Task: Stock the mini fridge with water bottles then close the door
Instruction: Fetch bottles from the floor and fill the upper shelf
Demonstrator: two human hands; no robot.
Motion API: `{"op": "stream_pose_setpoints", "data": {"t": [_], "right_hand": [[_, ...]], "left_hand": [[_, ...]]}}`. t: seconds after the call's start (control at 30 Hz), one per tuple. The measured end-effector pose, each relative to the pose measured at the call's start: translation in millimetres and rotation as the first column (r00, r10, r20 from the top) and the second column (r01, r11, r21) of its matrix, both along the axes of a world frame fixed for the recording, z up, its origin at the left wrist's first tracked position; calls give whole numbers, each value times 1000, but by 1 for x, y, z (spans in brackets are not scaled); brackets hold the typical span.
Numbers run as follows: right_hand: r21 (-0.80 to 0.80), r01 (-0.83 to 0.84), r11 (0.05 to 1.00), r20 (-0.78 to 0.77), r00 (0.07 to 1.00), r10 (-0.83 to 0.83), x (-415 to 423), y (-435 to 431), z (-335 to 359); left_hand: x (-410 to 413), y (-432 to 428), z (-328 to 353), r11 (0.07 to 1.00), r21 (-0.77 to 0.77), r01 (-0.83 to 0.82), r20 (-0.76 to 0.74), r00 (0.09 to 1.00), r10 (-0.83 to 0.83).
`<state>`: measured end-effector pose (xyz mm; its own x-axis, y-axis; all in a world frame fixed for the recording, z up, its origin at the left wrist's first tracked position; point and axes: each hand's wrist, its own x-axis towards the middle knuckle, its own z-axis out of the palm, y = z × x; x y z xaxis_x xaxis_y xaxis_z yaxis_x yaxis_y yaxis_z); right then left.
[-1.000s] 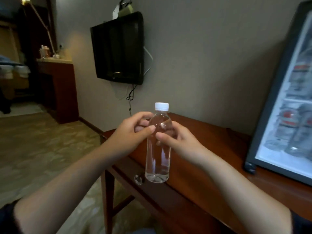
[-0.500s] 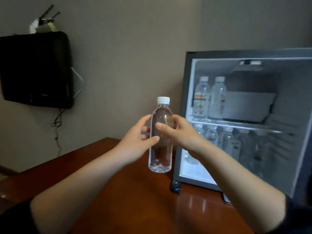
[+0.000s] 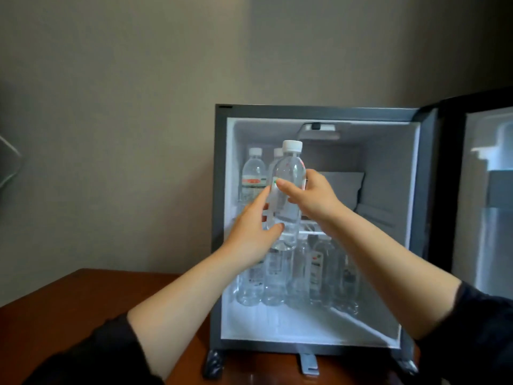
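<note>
Both hands hold a clear water bottle (image 3: 290, 173) with a white cap upright in front of the open mini fridge (image 3: 319, 111). My left hand (image 3: 254, 232) grips its lower part and my right hand (image 3: 308, 195) pinches its upper body. Behind it, two labelled bottles (image 3: 252, 176) stand on the fridge's upper shelf at the left. Several more bottles (image 3: 316, 270) fill the lower compartment. The fridge door (image 3: 483, 190) is swung open to the right.
The fridge stands on a dark reddish wooden table (image 3: 83, 301) against a grey wall. The right part of the upper shelf (image 3: 369, 215) holds no bottles. A cable shows at the far left edge.
My view has turned right to face the fridge squarely. The bottle, held in both hands, has risen and moved to the fridge opening near the upper shelf.
</note>
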<state>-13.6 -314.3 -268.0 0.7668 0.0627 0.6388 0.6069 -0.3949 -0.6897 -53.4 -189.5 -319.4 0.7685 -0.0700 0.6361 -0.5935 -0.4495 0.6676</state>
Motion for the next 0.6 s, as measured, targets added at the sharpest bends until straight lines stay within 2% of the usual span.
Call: {"op": "stream_pose_setpoints", "data": {"t": [0.17,0.33,0.47,0.6], "right_hand": [[-23,188,982,26,982,-187,31,-30,11],[-64,303,951,14,953,-303,55,-48,10],[-82,321,943,-6,946,-323,74,-51,9],[-105,321,941,-34,945,-326,90,-47,13]], "left_hand": [[33,-29,8,963,256,-81,59,996,68],[60,-52,0,936,334,-112,101,991,83],[77,-54,-13,874,450,-182,131,982,137],[96,-47,-26,808,515,-285,228,955,191]]}}
